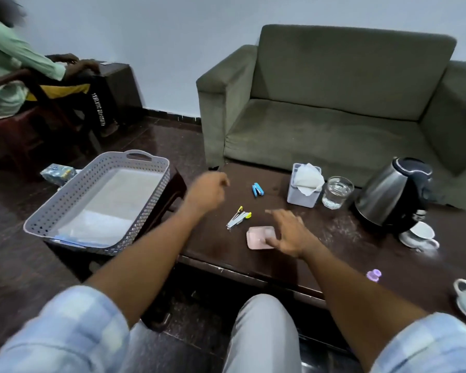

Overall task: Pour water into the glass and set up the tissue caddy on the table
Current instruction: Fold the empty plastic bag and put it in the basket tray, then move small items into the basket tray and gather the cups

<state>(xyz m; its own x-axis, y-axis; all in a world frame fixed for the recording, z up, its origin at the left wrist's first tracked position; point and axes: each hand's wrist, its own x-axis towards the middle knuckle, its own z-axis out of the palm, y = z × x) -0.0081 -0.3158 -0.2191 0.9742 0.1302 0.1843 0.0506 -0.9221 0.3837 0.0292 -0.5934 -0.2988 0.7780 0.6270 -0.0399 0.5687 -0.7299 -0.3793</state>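
Since the glass [336,191] holds water beside the tissue caddy [304,185], I hover my right hand [288,232], fingers spread, over the pink case [260,237]; my left hand [207,191] is loosely curled, empty.

My single head-worn wide-angle camera looks forward and down from where I sit, close over my knees and forearms, facing across the dark table [334,238] toward the green sofa [334,103] and the wall behind.
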